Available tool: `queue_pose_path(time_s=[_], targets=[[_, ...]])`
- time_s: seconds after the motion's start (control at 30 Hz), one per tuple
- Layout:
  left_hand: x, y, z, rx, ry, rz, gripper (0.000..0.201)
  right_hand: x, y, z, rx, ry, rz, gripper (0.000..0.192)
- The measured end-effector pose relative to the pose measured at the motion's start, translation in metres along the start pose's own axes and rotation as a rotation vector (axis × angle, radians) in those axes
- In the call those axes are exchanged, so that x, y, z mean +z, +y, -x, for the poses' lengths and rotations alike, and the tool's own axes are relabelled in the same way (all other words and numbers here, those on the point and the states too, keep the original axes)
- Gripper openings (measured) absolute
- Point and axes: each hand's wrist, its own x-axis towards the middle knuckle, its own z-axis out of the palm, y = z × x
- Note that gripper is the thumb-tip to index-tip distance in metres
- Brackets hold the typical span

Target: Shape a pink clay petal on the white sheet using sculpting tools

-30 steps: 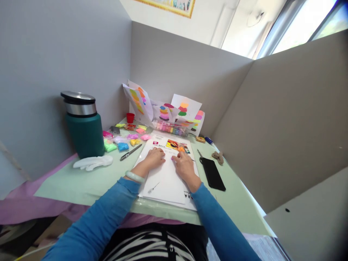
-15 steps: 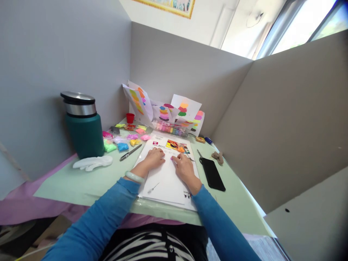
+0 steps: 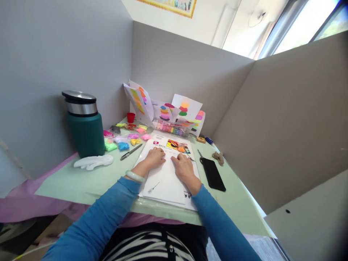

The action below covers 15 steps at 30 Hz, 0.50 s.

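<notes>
My left hand [image 3: 155,158] lies on the white printed sheets [image 3: 163,186], its fingers stretched out and holding nothing. To its right, my right hand [image 3: 184,168] rests on the same sheets with bent fingers. A tiny pink piece of modelling clay [image 3: 172,158] shows at its fingertip, pressed against the paper; most of it is hidden. Just above the right hand, an orange lump of clay [image 3: 181,149] sits on the colour picture of the top sheet. A small feather-like drawing [image 3: 153,187] is printed below the left hand.
A green flask [image 3: 85,134] and white gloves [image 3: 94,162] stand at left. Several coloured clay packets [image 3: 123,146] and a pen [image 3: 131,152] lie beside the sheets. On the right are a black phone [image 3: 213,174] and a brown lump [image 3: 218,158]. Grey partitions [image 3: 187,61] enclose the table.
Both hands stay in nearly the same place. The pink piece at my right fingertip shows less than before. The whole view has shifted slightly.
</notes>
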Motion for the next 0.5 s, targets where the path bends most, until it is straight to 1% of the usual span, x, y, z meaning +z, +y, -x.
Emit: queue_pose_path(time_s=[0.27, 0.5], targets=[[0.0003, -0.0004, -0.0004, 0.005, -0.001, -0.01, 0.029, -0.0026, -0.0016, -0.0009, -0.023, -0.043, 0.025, 0.031], [0.0006, -0.0006, -0.0003, 0.005, 0.001, -0.02, 0.028, -0.0038, -0.0028, -0.001, -0.027, -0.053, 0.009, 0.03]])
